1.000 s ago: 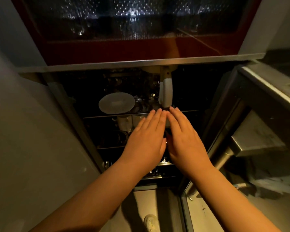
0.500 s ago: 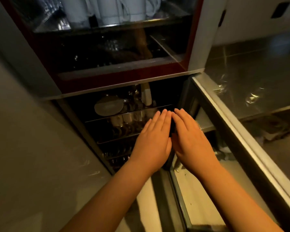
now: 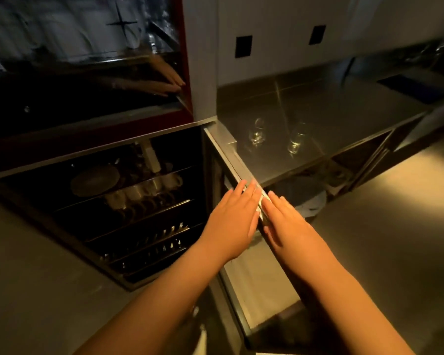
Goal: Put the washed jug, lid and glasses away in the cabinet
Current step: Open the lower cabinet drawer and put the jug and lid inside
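Change of view: against the frame a second ago, the camera now looks further right; the steel counter and two glasses have come into sight, and the cabinet has slid to the left half
Change of hands: both hands sat before the cabinet shelves a second ago; they now lie at the counter's near corner edge, lower centre
Upper cabinet door (image 3: 87, 80): upper left, dark red frame with glass, which mirrors the two hands
Lower cabinet (image 3: 118, 201): centre left, open, with wire shelves inside
Lid (image 3: 95, 180): a round flat disc, likely the jug's lid, on the top wire shelf, left part of the cabinet
Jug (image 3: 150, 156): only a pale upright handle shows at the cabinet's top, right of the lid; the body is too dark to make out
Cups (image 3: 149, 188): a row of pale cups on the shelf under the lid
Left hand (image 3: 231, 221): lower centre, fingers straight and together, palm down, fingertips at the counter's edge, holding nothing
Right hand (image 3: 290, 224): just beside the left, fingers straight and slightly spread, holding nothing
Counter (image 3: 344, 108): right half, shiny steel
Glasses (image 3: 256, 131) (image 3: 296, 140): two clear ones on the counter, near each other, above the hands and apart from them
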Demonstrator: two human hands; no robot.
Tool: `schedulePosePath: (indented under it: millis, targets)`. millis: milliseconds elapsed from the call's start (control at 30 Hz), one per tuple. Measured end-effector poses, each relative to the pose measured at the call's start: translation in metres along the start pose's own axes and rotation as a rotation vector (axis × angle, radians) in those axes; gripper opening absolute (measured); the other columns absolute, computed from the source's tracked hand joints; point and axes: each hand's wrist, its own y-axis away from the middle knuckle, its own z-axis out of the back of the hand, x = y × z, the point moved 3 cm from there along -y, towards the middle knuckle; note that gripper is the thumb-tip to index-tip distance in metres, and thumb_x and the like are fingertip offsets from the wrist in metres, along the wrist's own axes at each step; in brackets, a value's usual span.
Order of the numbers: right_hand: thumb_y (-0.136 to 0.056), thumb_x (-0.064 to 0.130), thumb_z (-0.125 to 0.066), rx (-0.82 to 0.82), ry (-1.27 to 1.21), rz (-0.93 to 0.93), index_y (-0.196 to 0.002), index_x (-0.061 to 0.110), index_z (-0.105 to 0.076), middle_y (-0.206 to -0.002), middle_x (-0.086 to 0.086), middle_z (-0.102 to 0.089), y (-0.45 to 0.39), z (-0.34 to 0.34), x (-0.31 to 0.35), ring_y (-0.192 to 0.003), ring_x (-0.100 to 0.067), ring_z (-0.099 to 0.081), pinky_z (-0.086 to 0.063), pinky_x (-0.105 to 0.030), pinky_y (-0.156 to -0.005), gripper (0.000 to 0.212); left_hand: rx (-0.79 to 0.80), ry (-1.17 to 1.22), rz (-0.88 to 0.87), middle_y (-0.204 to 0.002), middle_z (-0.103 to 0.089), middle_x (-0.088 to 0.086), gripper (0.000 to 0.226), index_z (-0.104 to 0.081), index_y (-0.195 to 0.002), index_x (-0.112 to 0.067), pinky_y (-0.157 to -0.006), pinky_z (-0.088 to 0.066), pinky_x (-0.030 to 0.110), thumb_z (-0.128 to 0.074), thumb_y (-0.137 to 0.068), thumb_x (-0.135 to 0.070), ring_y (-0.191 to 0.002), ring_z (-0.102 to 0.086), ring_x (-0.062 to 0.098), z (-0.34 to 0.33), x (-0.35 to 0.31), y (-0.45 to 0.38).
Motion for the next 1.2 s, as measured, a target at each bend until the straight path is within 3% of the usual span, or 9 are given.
schedulePosePath:
  millis: [200, 667, 833, 1200]
  targets:
    - [-0.102, 0.030, -0.030, 0.067, 0.000, 0.037, -0.150, 0.023, 0.000, -0.157, 0.006, 0.002, 0.012, -0.004, -0.012, -0.143, -0.007, 0.001, 0.001, -0.016, -0.110, 0.057, 0.018, 0.049, 0.021, -0.157, -0.007, 0.001, 0.052, -0.009, -0.149, -0.018, -0.112, -0.003, 0.027, -0.022, -0.101, -0.032, -0.144, 0.000, 0.014, -0.006, -0.006, -0.005]
    - [-0.102, 0.032, -0.027, 0.068, -0.020, 0.006, -0.148, 0.028, 0.005, -0.155, 0.011, 0.005, 0.009, -0.011, -0.008, -0.135, 0.003, 0.006, -0.004, -0.015, -0.108, 0.056, 0.104, 0.020, -0.032, -0.158, -0.005, 0.000, 0.053, -0.008, -0.149, -0.019, -0.116, -0.006, 0.032, -0.021, -0.101, -0.036, -0.144, 0.001, 0.015, 0.001, 0.004, -0.006]
    - [-0.101, 0.034, -0.028, 0.074, -0.006, 0.002, -0.149, 0.023, 0.002, -0.157, 0.006, 0.001, -0.021, -0.004, -0.007, -0.131, 0.004, 0.008, 0.001, -0.013, -0.106, 0.058, 0.127, 0.010, -0.096, -0.158, -0.004, 0.000, 0.056, -0.006, -0.149, -0.020, -0.115, -0.004, 0.034, -0.021, -0.100, -0.043, -0.144, 0.003, 0.015, 0.000, 0.027, -0.023]
    - [-0.101, 0.032, -0.033, -0.051, -0.020, -0.174, -0.151, 0.019, -0.005, -0.158, 0.005, -0.002, -0.123, 0.004, -0.064, -0.143, -0.005, -0.001, -0.010, -0.021, -0.111, 0.059, 0.128, 0.034, -0.125, -0.158, -0.001, 0.004, 0.060, -0.004, -0.149, -0.016, -0.115, -0.004, 0.036, -0.025, -0.099, -0.043, -0.144, 0.003, 0.020, 0.006, 0.078, -0.134]
